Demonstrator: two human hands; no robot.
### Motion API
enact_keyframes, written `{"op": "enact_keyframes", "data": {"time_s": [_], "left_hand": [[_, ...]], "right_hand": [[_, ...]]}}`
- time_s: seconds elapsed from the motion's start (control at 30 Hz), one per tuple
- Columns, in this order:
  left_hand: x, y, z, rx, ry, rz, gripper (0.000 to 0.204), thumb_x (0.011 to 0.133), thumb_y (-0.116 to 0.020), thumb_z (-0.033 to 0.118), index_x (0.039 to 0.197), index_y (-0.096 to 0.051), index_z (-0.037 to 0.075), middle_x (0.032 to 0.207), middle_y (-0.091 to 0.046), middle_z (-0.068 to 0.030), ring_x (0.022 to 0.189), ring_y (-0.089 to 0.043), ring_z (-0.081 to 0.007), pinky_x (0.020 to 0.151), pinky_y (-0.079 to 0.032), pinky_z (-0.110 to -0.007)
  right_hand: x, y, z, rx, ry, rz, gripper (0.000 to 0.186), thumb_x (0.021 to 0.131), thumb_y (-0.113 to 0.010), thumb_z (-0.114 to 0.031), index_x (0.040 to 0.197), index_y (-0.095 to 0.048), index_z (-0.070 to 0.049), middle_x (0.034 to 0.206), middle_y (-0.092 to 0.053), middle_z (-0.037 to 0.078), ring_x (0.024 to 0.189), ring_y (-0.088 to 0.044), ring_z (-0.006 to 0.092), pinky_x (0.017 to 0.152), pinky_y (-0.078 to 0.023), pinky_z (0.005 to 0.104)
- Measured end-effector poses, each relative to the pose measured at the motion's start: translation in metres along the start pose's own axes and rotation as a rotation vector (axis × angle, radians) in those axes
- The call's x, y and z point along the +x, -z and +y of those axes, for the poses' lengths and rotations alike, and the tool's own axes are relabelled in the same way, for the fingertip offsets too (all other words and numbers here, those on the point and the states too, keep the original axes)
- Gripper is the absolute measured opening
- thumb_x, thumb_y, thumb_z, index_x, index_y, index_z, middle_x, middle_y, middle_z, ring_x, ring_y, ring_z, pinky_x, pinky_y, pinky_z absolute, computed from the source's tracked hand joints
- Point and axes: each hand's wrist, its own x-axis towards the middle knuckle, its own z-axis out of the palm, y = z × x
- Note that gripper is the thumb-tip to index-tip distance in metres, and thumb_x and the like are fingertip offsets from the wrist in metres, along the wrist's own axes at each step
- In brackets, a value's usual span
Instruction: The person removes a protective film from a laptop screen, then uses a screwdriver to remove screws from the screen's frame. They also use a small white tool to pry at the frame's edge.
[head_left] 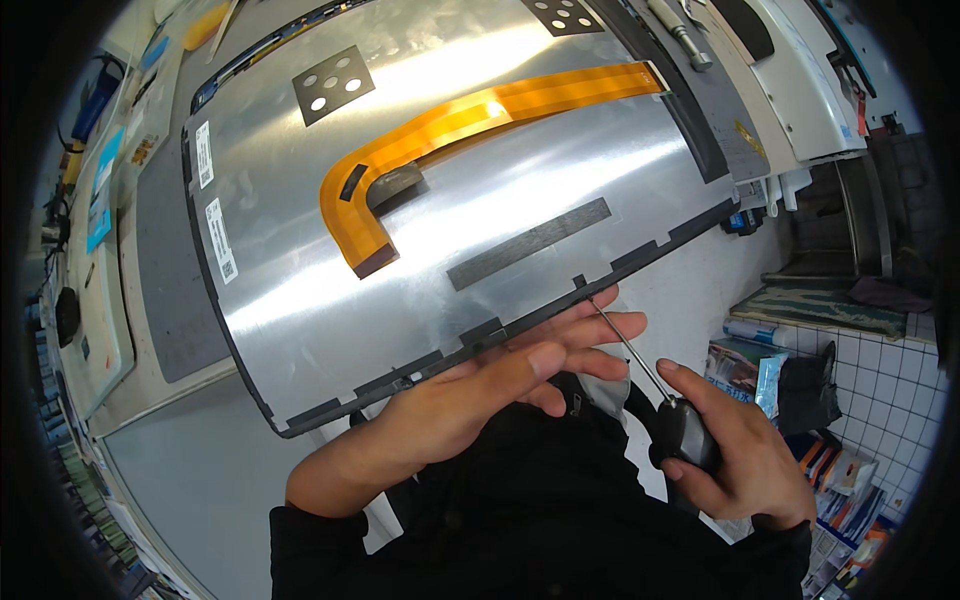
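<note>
A large silver metal-backed display panel (pixel 560 160) lies face down, its near black frame edge reaching over the mat. An orange flat ribbon cable (pixel 440 122) curves across its back. My left hand (pixel 470 390) is under the near edge, palm up, fingers partly curled and supporting the panel from below. In my right hand (pixel 745 450) is a screwdriver-like tool (pixel 690 435) with a thick black handle and a thin metal shaft. Its tip meets the black frame, close to my left fingertips. Whether the tip sits in a gap there is too small to tell.
The panel rests on a grey mat (pixel 180 270) on the workbench. A metal hand tool (pixel 682 38) lies at the far right, beside a white appliance-like housing (pixel 800 80). Blue-handled tools (pixel 95 105) are at the far left. Packages (pixel 745 370) and a white grid rack (pixel 880 400) stand at lower right.
</note>
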Motion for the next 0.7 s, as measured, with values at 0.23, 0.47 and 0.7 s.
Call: {"op": "enact_keyframes", "data": {"time_s": [0.23, 0.47, 0.7], "left_hand": [[0.0, 0.0, 0.0, 0.023, -0.006, -0.008, 0.06, 0.099, -0.045, 0.024, 0.147, -0.03, -0.008, 0.141, -0.049, -0.0266, 0.119, -0.06, -0.0271, 0.079, -0.052, -0.022], [0.001, 0.0, -0.003, 0.015, -0.028, -0.01, 0.058, 0.099, -0.045, 0.023, 0.148, -0.032, -0.006, 0.141, -0.05, -0.0264, 0.116, -0.062, -0.0262, 0.077, -0.052, -0.023], [0.001, 0.001, -0.002, 0.025, -0.036, -0.014, 0.058, 0.099, -0.046, 0.023, 0.147, -0.033, -0.006, 0.14, -0.05, -0.0276, 0.113, -0.063, -0.0256, 0.077, -0.053, -0.023]], "right_hand": [[0.002, 0.003, -0.012, 0.066, -0.162, -0.051, 0.078, 0.074, -0.071, -0.009, 0.144, -0.038, 0.001, 0.12, -0.062, 0.023, 0.097, -0.067, 0.0343, 0.085, -0.053, 0.0373], [0.003, 0.003, -0.012, 0.025, -0.15, -0.069, 0.078, 0.075, -0.07, -0.009, 0.145, -0.038, 0.001, 0.115, -0.063, 0.022, 0.091, -0.068, 0.0341, 0.082, -0.053, 0.0381], [0.003, 0.002, -0.005, -0.022, -0.009, -0.049, 0.079, 0.085, -0.07, -0.016, 0.15, -0.026, 0.0, 0.107, -0.061, 0.024, 0.077, -0.067, 0.0327, 0.064, -0.055, 0.0385]]}}
